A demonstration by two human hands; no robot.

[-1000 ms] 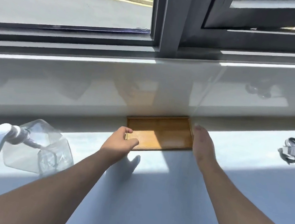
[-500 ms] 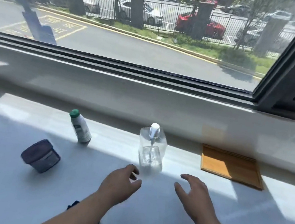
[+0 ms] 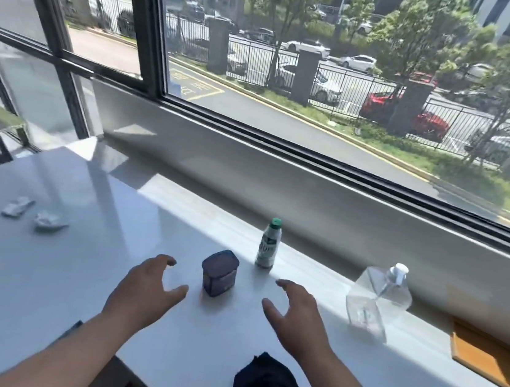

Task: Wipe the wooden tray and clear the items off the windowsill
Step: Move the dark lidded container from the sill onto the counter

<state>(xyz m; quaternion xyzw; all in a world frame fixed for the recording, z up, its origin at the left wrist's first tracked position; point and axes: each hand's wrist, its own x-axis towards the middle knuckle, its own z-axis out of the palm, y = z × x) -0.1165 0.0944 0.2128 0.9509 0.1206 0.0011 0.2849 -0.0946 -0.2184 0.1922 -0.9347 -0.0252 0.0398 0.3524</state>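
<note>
Both hands are empty and held above the white windowsill (image 3: 180, 216), fingers spread and curled on each. The left hand (image 3: 145, 292) and right hand (image 3: 296, 317) flank a small dark lidded container (image 3: 219, 272), which stands upright between them and is touched by neither. Just behind it stands a white bottle with a green cap (image 3: 268, 243), upright, near the wall. Further right is a clear pump dispenser (image 3: 377, 300), and beyond it, at the frame edge, the wooden tray (image 3: 490, 357) lies flat against the wall, only partly in view. A crumpled dark cloth (image 3: 268, 384) rests on the sill near the right forearm. Two small pale scraps (image 3: 34, 214) lie well apart to the left. Judgement: the container appears to be the next item to lift. Risks: a two-handed reach may knock the bottle behind, which is tall and narrow and would topple readily; the glossy sill offers little friction, so a sideways nudge could slide the container away; the right forearm could drag the cloth.
</note>
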